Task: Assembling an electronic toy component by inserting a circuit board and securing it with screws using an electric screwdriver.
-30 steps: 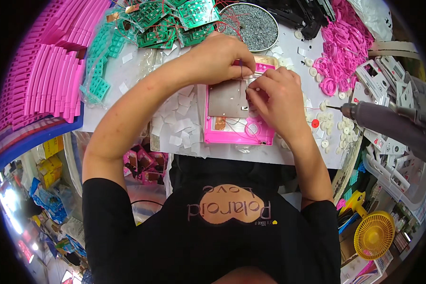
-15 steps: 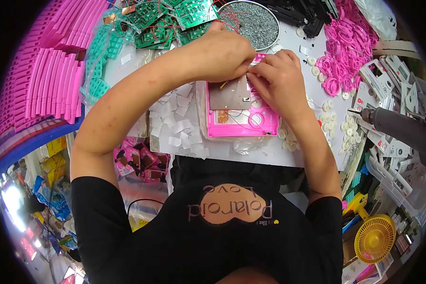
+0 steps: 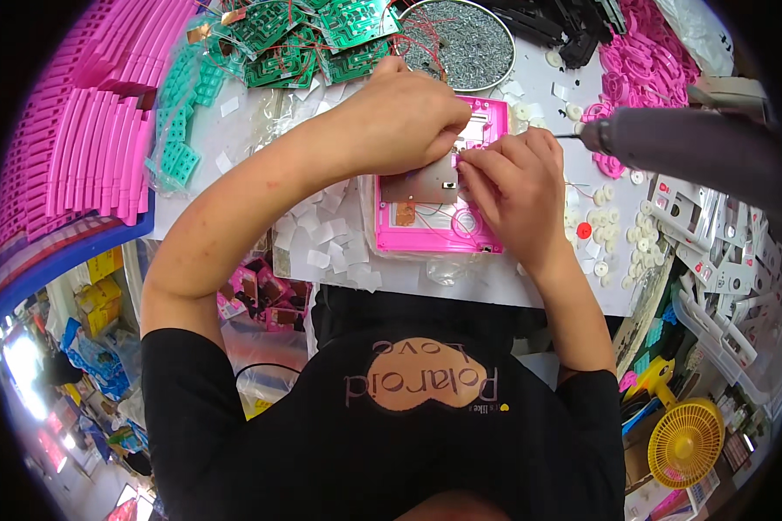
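A pink plastic housing (image 3: pixel 487 240) lies on the white tabletop in front of me, with a flat grey-brown board (image 3: pixel 421 189) and thin wires inside it. My left hand (image 3: pixel 408 122) reaches over the board's upper part, its fingers closed in a pinch near the middle of the housing. Whatever they hold is hidden. My right hand (image 3: pixel 520 187) is at the housing's right side, thumb and fingertips pressed together by the board's upper right corner. I cannot make out anything between them. A copper-coloured piece (image 3: pixel 405 214) shows below the board.
A hanging dark electric screwdriver (image 3: pixel 669 143) points at my right hand. Green circuit boards (image 3: pixel 274 39) and a round tray of screws (image 3: pixel 509 56) lie at the back. Pink housings (image 3: pixel 87 156) are stacked left; white paper pieces (image 3: pixel 330 233) and white round parts (image 3: pixel 643 247) lie around.
The screwdriver has swung left and up, close to my right hand. My right hand has moved slightly down from the housing's top edge. The housing has shifted a little left.
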Demonstrator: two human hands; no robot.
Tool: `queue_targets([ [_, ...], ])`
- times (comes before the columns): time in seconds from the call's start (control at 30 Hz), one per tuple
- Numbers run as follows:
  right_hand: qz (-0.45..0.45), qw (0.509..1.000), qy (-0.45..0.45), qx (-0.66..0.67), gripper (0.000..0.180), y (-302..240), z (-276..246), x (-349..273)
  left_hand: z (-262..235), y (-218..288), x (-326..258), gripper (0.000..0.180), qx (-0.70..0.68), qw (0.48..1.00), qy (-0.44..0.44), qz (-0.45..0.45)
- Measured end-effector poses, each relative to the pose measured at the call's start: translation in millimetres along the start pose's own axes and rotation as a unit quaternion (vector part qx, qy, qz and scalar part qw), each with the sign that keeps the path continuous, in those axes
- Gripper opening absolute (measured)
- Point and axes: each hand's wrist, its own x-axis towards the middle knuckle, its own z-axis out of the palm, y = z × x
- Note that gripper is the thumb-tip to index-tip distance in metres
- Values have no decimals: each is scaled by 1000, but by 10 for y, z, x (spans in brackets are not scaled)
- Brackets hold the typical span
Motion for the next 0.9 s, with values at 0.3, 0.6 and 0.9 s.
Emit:
queue_targets([
  [0.3,1,1000,-17,2,14,-122,-32,0,26,102,146,13,150,985,-36,74],
  [0.6,-8,1000,4,16,13,-125,-29,8,-64,269,316,13,195,961,-158,113],
  [0.9,24,999,21,20,12,-96,-4,-47,-104,316,442,19,161,954,-248,42],
])
